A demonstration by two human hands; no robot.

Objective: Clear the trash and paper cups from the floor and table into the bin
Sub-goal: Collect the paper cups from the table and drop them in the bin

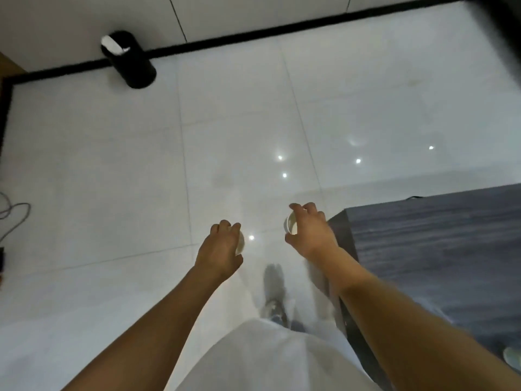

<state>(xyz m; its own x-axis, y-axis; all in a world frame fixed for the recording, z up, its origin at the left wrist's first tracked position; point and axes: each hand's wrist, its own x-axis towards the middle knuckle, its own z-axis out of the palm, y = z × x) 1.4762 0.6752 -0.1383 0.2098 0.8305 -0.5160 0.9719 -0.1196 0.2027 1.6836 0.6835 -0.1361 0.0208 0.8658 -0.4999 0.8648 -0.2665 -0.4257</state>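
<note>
My left hand (pixel 221 251) grips a white paper cup (pixel 240 244), mostly hidden behind the fingers. In my right hand (pixel 308 231) is a second white paper cup (pixel 291 225), its open mouth turned to the left. Both hands hover over the white tiled floor. The black cylindrical bin (pixel 132 62) stands far off at the upper left by the wall, with something white showing in its mouth.
A dark grey table (pixel 439 249) fills the right side, its corner just beside my right hand. A pale round object (pixel 513 359) sits at its near right edge. Cables (pixel 14 213) lie on the floor at the left. My foot (pixel 275 300) is below the hands.
</note>
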